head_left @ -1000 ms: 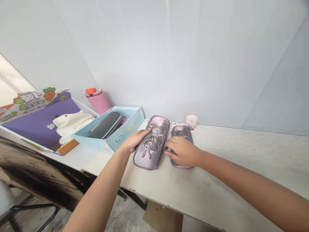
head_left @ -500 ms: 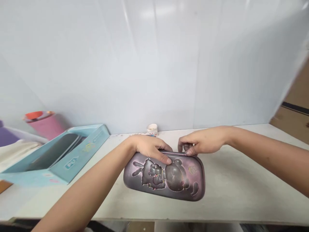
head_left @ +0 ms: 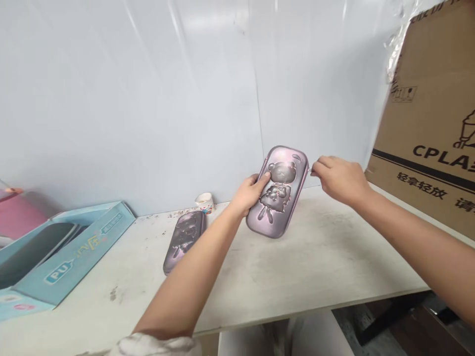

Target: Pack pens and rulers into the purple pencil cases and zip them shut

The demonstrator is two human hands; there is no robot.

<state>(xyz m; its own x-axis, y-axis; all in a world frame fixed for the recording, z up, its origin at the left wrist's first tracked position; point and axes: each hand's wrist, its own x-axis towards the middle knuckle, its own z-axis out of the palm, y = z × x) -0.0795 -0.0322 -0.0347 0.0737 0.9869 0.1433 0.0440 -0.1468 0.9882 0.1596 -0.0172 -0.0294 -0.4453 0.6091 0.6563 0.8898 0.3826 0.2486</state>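
My left hand (head_left: 249,193) grips a purple pencil case (head_left: 279,193) with an embossed bear figure and holds it upright above the table, bear side toward me. My right hand (head_left: 338,177) is closed in a pinch at the case's upper right edge, on something small that looks like the zipper pull. A second purple pencil case (head_left: 184,239) lies flat on the white table (head_left: 282,277), left of my left forearm.
A light blue open box (head_left: 70,257) with a dark case inside sits at the left. A small paper cup (head_left: 205,201) stands by the wall. A pink container (head_left: 15,217) is at far left. A large cardboard carton (head_left: 430,128) stands at the right.
The case went from lying sideways low over the table to upright and raised. My right hand moved to its upper right edge. The view swung right, revealing the carton.
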